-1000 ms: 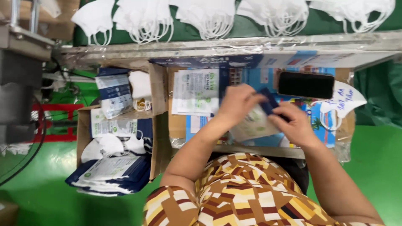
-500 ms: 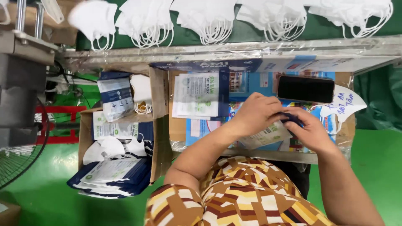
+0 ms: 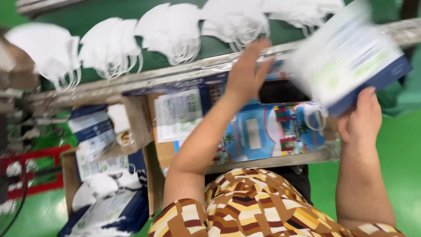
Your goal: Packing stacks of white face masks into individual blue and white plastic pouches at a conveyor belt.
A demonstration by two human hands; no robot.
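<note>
My right hand [image 3: 360,118] holds a white and blue packet [image 3: 351,57] raised at the upper right, blurred by motion. My left hand [image 3: 247,70] is stretched forward with fingers apart, close to a stack of white masks [image 3: 232,22] on the green belt [image 3: 210,44]. It holds nothing. Below my arms lies a work board [image 3: 258,131] covered with a colourful blue printed sheet, and a dark phone [image 3: 280,91] rests at its far edge.
More white mask stacks [image 3: 105,48] line the belt to the left. A cardboard box [image 3: 105,184] at lower left holds masks and packets. A printed leaflet [image 3: 177,115] lies left of the board. The floor [image 3: 394,153] is green.
Both hands were together over the board working a packet. Now my right hand has lifted the packet up to the right, and my left hand has reached forward to the masks.
</note>
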